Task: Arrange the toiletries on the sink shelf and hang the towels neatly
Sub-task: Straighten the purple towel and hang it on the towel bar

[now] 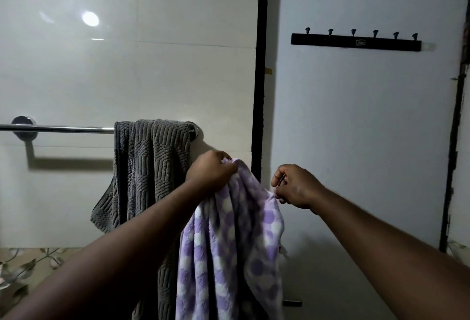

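Observation:
A purple and white dotted towel [229, 243] hangs down in front of me. My left hand [212, 171] grips a bunch of its top edge. My right hand [295, 187] pinches the towel's right corner, a little lower and to the right. A grey ribbed towel [150, 167] is draped unevenly over the right end of a chrome towel bar [58, 129] on the tiled wall, just left of my left hand. The left part of the bar is bare.
A black rack of several hooks [356, 42] is fixed high on the white door [356, 129] to the right, with nothing on it. A black door frame [259, 78] separates the door from the tiled wall. A floral tile band [25, 266] runs low on the left.

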Demonstrator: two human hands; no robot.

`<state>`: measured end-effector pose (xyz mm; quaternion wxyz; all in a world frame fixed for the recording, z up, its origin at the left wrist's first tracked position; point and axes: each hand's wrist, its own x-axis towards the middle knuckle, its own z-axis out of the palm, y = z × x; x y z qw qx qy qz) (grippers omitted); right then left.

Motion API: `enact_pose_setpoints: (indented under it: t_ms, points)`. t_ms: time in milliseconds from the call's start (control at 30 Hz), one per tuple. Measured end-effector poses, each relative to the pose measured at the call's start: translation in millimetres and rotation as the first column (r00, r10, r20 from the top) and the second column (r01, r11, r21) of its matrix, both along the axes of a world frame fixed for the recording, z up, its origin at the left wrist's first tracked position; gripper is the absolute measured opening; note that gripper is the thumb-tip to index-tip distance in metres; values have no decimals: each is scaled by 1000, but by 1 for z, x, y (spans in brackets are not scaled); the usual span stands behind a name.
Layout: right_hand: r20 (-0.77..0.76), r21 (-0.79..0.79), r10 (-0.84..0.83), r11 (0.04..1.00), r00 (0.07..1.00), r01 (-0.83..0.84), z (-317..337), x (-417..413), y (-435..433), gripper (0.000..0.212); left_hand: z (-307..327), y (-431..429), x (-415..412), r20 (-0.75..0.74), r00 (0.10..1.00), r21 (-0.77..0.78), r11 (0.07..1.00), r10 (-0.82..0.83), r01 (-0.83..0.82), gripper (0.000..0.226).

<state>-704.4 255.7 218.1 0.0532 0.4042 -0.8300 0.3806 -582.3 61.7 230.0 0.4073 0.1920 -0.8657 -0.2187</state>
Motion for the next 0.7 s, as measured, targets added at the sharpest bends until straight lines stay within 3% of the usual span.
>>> enact_pose_setpoints:
  t_ms: [100, 167, 233, 333, 467, 600, 700]
  points:
    - [158, -110, 112, 989, 981, -95, -7, 2, -1, 6, -2, 5, -1, 51, 998, -21, 999, 43, -42, 45]
    - [211, -166, 193, 973, 958, -160, -8, 8, -9, 23, -1, 11, -4, 73, 996, -31, 998, 56, -53, 49]
    - [155, -100, 158, 985, 975, -143, -13, 10, -18, 30, -1, 14, -7, 87, 995, -40, 998, 57, -54, 46]
    - [-23, -81, -16, 997, 1000, 14, -23, 7, -24, 3, 1, 16, -6, 87, 993, -60, 996, 75, -70, 42]
    - [-14, -315, 16, 949, 1000, -19, -17, 18, -27, 27, 0, 13, -5, 109, 990, -71, 994, 86, -79, 43]
    - [-252, -71, 13, 997, 968, -31, -9, 28, -32, 18, -1, 13, -6, 106, 992, -46, 997, 69, -65, 40]
    - [-207, 118, -52, 990, 977, 78, -19, 17, -29, 15, -2, 12, -6, 82, 995, -43, 998, 58, -54, 40]
